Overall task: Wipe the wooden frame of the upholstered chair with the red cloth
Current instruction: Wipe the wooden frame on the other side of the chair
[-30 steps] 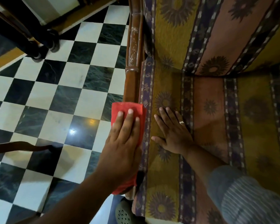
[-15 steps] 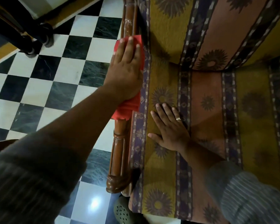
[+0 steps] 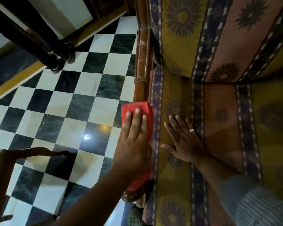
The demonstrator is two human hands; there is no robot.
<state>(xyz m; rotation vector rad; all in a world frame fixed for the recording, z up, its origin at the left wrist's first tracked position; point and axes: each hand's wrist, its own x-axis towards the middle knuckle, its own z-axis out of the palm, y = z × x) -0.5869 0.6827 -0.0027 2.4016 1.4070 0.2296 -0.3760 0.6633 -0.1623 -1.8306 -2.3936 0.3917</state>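
Wooden armrest being wiped with the red cloth

The red cloth (image 3: 138,110) is pressed flat on the chair's wooden frame (image 3: 141,62) under the open left hand (image 3: 132,144), near its front end. The right hand (image 3: 185,142) is spread, empty, on the seat cushion (image 3: 219,121). The upper rail probably calls for a forward stroke next.

No readable text, labels, brand names, numbers or signs appear anywhere in the view. The chair fabric (image 3: 183,51) carries only woven sunflower and stripe patterns, and the floor (image 3: 82,98) only black and white checks; neither bears lettering.
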